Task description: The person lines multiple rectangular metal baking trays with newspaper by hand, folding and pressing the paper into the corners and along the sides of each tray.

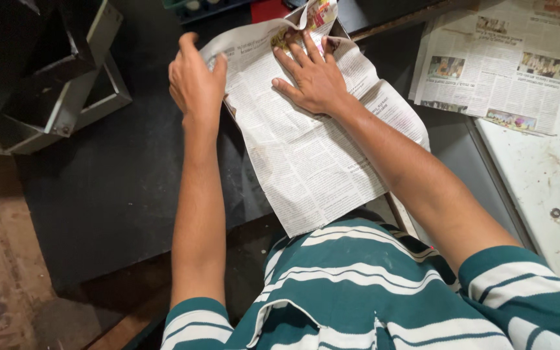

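A sheet of newspaper (306, 162) lies draped over a flat object on the dark work surface (111, 188). My left hand (196, 81) grips the paper's left edge near its top corner, fingers curled around it. Flat on the paper's upper part rests my right hand (312, 78), fingers spread and pressing down. The far end of the sheet is crumpled and folded upward. What the paper covers is hidden.
Another newspaper (500, 58) lies on a white, scuffed table (552, 181) at the right. Dark metal frames (53, 78) stand at the upper left. Worn brown floor (1, 259) shows at the lower left. My striped green and white shirt fills the bottom.
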